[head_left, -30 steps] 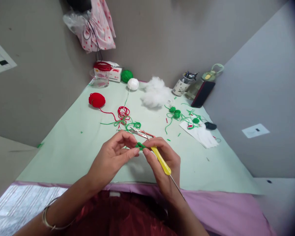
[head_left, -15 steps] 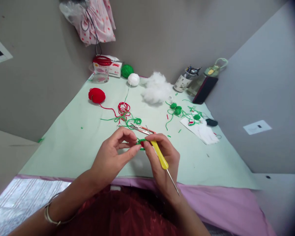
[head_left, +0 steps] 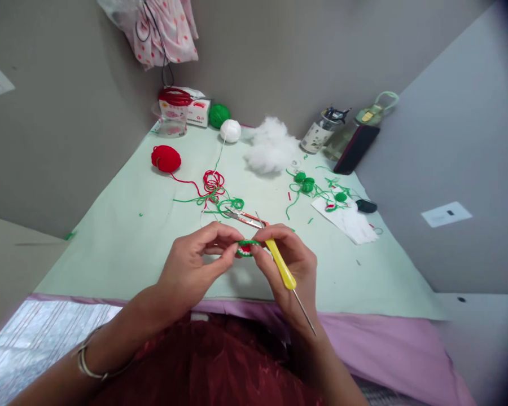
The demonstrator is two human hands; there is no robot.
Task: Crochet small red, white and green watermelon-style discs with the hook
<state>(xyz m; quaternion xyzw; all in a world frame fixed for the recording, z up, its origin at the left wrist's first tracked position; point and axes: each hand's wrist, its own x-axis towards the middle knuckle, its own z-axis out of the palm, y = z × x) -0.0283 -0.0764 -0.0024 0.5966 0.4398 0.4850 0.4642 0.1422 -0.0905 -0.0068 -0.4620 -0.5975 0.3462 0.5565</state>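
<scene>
A small crocheted piece, green at the rim with white and red inside, is held between both hands above the table's front part. My left hand pinches its left end between thumb and fingertips. At the right end, my right hand grips it with thumb and index finger. The same hand also carries a crochet hook with a yellow handle, its metal shaft pointing down toward the wrist. Just beyond the hands lie scissors with orange handles, partly hidden by my right hand.
Red yarn, tangled strands, a green ball, a white ball and white stuffing lie farther back. Small green pieces, white paper, a pen cup, a phone and a bottle stand or lie right.
Both hands have spread slightly apart, so more of the crocheted piece shows between them. My right hand and the hook have shifted a little right. The view has tilted slightly.
</scene>
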